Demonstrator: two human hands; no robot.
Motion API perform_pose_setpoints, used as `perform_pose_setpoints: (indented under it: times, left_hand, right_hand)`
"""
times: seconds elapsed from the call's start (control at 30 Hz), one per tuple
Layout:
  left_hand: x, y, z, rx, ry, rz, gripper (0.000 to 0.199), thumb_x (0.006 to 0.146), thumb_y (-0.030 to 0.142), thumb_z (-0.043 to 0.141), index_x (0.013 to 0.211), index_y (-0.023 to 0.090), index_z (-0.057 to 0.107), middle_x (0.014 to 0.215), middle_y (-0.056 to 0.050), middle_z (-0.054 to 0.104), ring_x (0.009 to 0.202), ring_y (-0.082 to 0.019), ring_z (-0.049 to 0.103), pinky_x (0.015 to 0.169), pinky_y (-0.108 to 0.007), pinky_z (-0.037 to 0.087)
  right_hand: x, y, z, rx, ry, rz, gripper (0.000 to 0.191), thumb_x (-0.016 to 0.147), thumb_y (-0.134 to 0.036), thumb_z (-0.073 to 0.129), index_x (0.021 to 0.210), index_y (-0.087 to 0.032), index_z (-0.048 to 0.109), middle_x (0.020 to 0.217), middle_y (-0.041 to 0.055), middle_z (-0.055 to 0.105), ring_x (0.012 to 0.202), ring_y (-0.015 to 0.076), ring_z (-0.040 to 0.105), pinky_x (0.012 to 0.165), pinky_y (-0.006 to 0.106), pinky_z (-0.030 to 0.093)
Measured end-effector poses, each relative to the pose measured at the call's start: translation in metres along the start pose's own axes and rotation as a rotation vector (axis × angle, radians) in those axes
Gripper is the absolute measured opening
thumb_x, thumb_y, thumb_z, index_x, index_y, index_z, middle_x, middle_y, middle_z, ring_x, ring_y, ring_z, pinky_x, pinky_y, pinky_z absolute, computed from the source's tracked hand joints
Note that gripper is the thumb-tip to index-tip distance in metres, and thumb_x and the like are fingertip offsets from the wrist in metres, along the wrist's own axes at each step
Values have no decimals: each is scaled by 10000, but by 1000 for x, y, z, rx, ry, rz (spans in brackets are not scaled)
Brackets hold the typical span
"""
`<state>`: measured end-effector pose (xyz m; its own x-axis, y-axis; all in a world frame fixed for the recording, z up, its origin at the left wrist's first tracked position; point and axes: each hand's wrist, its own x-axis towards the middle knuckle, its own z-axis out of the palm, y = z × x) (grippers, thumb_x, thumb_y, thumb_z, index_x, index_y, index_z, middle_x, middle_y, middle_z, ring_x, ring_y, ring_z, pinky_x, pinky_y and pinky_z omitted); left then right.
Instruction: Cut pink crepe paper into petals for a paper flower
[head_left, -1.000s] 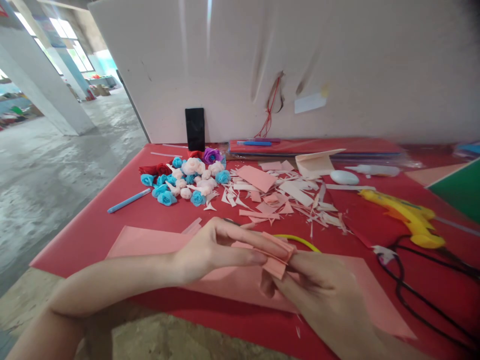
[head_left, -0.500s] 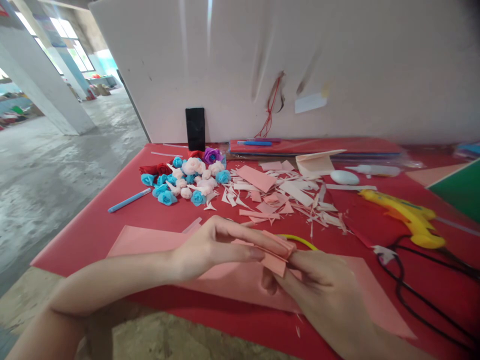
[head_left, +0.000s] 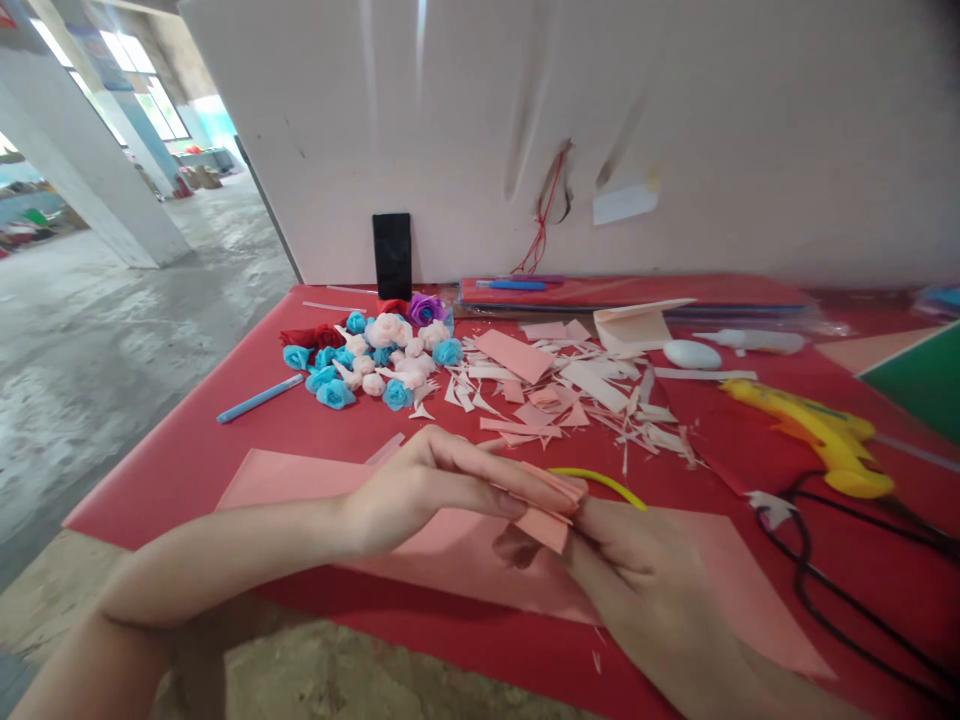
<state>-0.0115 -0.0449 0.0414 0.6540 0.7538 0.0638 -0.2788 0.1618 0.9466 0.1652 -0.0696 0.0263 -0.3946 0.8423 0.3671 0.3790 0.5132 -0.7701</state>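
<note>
Between my hands is a small folded piece of pink paper (head_left: 546, 528), held above a large pink paper sheet (head_left: 300, 490) on the red table. My left hand (head_left: 442, 480) reaches in from the left, its fingers closed along the top of the folded paper. From the right, my right hand (head_left: 637, 565) grips the paper's right end; its thumb and fingertips are partly hidden behind it. A yellow strip (head_left: 600, 485), curved and thin, shows just beyond my right hand.
Paper roses (head_left: 390, 335) lie at the back left by a leaning black phone (head_left: 392, 255). Paper scraps (head_left: 592, 385) cover the middle. A yellow glue gun (head_left: 825, 435) with a black cord (head_left: 806, 580) lies right; a blue pen (head_left: 259, 399) lies left.
Both hands stay on the folded pink paper with only slight finger movement. More of the yellow strip shows beside my right hand.
</note>
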Motion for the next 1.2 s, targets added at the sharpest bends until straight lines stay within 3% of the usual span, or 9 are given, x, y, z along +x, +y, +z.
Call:
perform_pose_setpoints:
  times: [0.23, 0.4, 0.47, 0.6, 0.7, 0.8, 1.0, 1.1, 1.2]
  left_hand:
    - [0, 4, 1, 36, -21, 10, 333, 767, 3, 538, 884, 246, 732, 990, 20, 716, 1067, -184, 609, 1009, -316, 409]
    - [-4, 3, 4, 176, 64, 73, 257, 803, 77, 567, 910, 247, 727, 1010, -10, 712, 1008, -177, 638, 1033, -338, 378]
    - [-4, 3, 5, 219, 112, 89, 256, 793, 73, 570, 890, 245, 733, 966, -13, 726, 1003, -183, 638, 1023, -341, 385]
    - [-3, 1, 7, 191, 169, 85, 223, 774, 96, 581, 855, 225, 743, 903, -46, 733, 921, -207, 654, 772, -297, 523]
    - [-2, 0, 9, 128, 151, 46, 177, 781, 156, 595, 858, 210, 744, 929, -76, 722, 654, -144, 641, 563, -247, 511]
    - [-1, 0, 11, 76, 137, 43, 157, 782, 191, 607, 855, 202, 745, 969, -93, 705, 545, -99, 584, 514, -236, 488]
    - [-3, -1, 10, 116, 93, 114, 213, 798, 132, 581, 919, 222, 731, 999, -94, 692, 600, -108, 599, 531, -239, 483]
    - [-4, -1, 8, 221, 85, 157, 193, 791, 151, 604, 924, 214, 729, 1002, -98, 700, 861, -205, 641, 569, -245, 509]
    - [-3, -1, 8, 251, 70, 152, 191, 778, 162, 624, 933, 213, 724, 1015, -98, 701, 1062, -254, 580, 589, -244, 520]
  right_hand:
    - [2, -3, -6, -62, -90, -55, 339, 874, -213, 399, 675, -262, 669, 632, -45, 694, 621, 113, 676, 531, 159, 511]
    - [-2, 0, -1, 131, -153, 147, 181, 825, -303, 519, 714, -227, 640, 710, -17, 703, 679, 141, 679, 621, 202, 551]
    - [-3, 0, 3, 186, -111, 186, 149, 786, -316, 560, 709, -210, 630, 691, -4, 696, 657, 153, 673, 609, 225, 559]
    - [0, -4, 5, 176, -37, 143, 230, 835, -276, 475, 697, -197, 641, 646, 6, 686, 600, 139, 664, 531, 197, 542]
    - [1, -6, 5, 166, -51, 114, 302, 884, -266, 423, 693, -192, 645, 674, 4, 699, 625, 114, 674, 527, 149, 526]
    - [0, -5, 5, 116, -35, 87, 312, 893, -262, 424, 672, -193, 634, 664, -10, 700, 596, 105, 667, 531, 149, 525]
    - [2, -6, 4, 111, -16, 8, 324, 891, -212, 406, 657, -204, 629, 631, -10, 687, 587, 109, 662, 569, 156, 535]
    - [0, -6, 3, 55, -14, 0, 312, 895, -233, 410, 695, -214, 648, 646, -9, 688, 631, 123, 671, 595, 168, 543]
    - [-2, -4, 2, 25, -16, -16, 277, 889, -245, 427, 757, -234, 671, 649, -13, 684, 615, 129, 664, 585, 184, 543]
